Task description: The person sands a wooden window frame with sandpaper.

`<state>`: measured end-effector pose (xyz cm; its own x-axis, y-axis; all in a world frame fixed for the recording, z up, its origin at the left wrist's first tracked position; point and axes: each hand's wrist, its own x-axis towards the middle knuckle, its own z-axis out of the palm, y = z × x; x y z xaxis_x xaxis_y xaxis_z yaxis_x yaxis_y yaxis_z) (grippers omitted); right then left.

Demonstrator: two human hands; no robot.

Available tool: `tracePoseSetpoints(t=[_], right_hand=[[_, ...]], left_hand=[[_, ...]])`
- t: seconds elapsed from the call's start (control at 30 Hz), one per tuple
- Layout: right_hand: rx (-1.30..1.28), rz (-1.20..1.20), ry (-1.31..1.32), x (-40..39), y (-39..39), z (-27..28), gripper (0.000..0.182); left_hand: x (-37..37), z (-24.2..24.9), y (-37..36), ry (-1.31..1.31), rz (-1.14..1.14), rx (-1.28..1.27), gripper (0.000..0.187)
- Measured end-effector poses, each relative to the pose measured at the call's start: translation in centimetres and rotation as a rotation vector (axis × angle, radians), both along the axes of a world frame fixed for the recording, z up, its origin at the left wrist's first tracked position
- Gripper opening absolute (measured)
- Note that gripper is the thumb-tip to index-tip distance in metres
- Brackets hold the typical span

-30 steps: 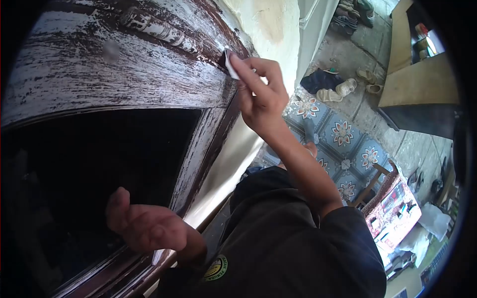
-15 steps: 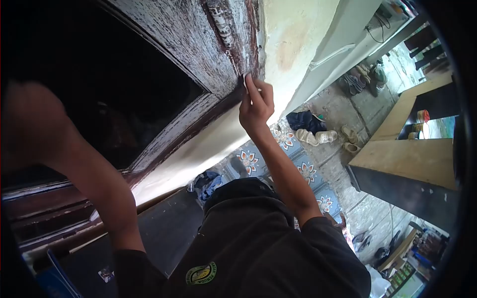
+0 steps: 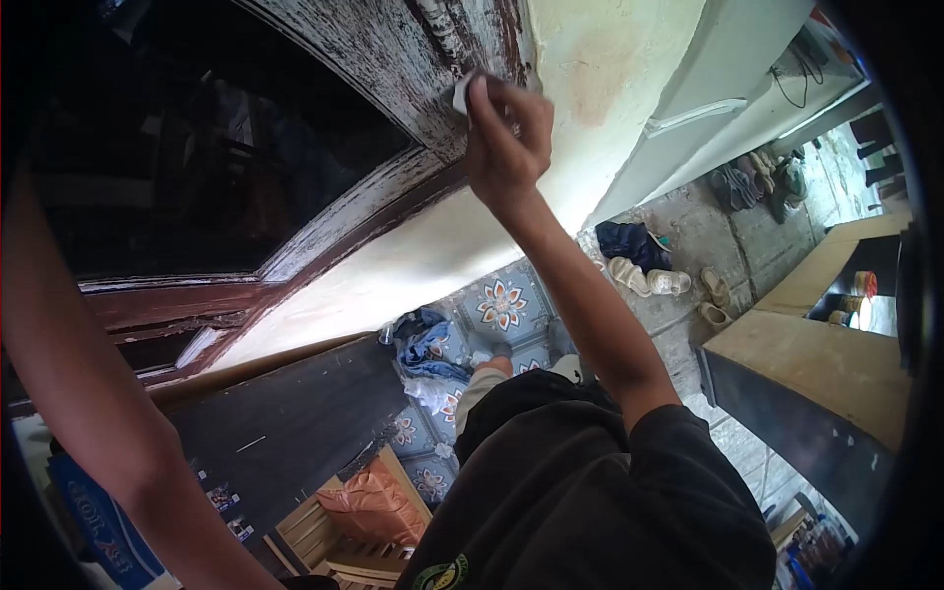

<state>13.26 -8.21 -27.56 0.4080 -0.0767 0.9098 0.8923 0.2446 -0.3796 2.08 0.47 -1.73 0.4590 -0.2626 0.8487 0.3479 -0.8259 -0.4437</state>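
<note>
My right hand [image 3: 509,143] is closed, thumb and fingers pinching a small pale piece [image 3: 461,93] that looks like folded sandpaper. The hand is at the worn wooden frame [image 3: 374,74], whose white and brown paint is flaked and streaked. Just above the hand runs a hinge [image 3: 440,25] with patchy paint. Inside the frame lies a dark glass pane [image 3: 216,167] with faint reflections. My left forearm [image 3: 93,374] reaches up along the left edge; the left hand itself is outside the picture.
A cream wall [image 3: 590,69] adjoins the frame. Below are a black tabletop [image 3: 285,423], a wooden chair with an orange cushion [image 3: 374,501], and crumpled blue cloth [image 3: 433,349] on patterned tiles [image 3: 501,303]. Shoes [image 3: 669,282] lie near a wooden cabinet [image 3: 796,364] at right.
My right hand has moved up and slightly left along the frame, still pinching the pale piece. My left hand has gone out of view. The camera view has shifted, bringing the chair into sight.
</note>
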Motion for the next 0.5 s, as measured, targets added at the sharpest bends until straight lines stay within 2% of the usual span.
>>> tracePoseSetpoints(t=[0.07,0.27,0.33,0.37,0.4,0.5], right_hand=[[-0.059,0.017,-0.024,-0.6,-0.7,-2.0,0.035],[0.053,0.049,0.130,-1.4,0.7,1.5,0.035],[0.098,0.000,0.101,-1.4,1.0,-0.5,0.034],[0.033,-0.015,0.098,-1.5,0.5,-1.5,0.033],[-0.033,-0.030,0.098,-1.7,0.0,-1.2,0.032],[0.020,-0.059,0.120,-1.1,0.7,1.2,0.035]], left_hand=[[0.6,0.7,0.4,-0.030,0.029,0.031,0.043],[1.4,1.1,2.3,-0.060,0.088,0.093,0.047],[2.0,2.3,2.9,-0.099,0.085,0.132,0.048],[2.0,2.7,3.1,-0.119,0.088,0.145,0.048],[2.0,2.9,3.3,-0.136,0.093,0.158,0.049],[2.6,2.4,3.9,-0.159,0.091,0.171,0.051]])
